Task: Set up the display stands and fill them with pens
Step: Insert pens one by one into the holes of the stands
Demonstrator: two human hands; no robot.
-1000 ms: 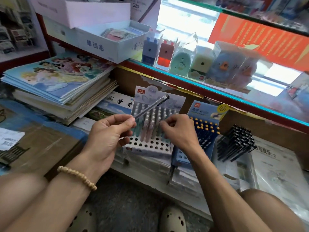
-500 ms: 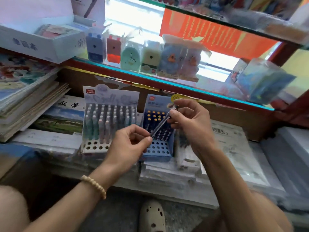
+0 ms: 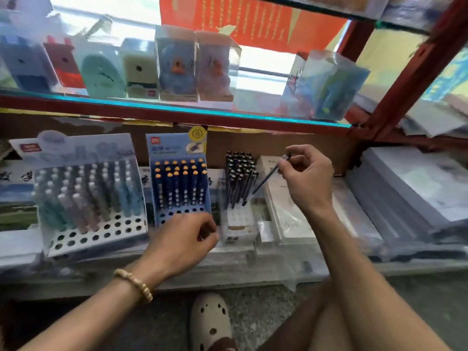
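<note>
Three pen stands in a row before me, widest stand (image 3: 93, 198) left, middle stand (image 3: 181, 188) beside it, my left hand (image 3: 187, 236) before it, third stand (image 3: 239, 198) right, my right hand (image 3: 307, 178) above paper stacks (image 3: 405, 198) further right

Stationery shop: pen display stands (image 3: 177, 183), boxed sharpeners on glass shelf (image 3: 177, 111), stacked wrapped paper (image 3: 410, 198).

No print on the blurred display stands (image 3: 177, 153) is readable.
</note>
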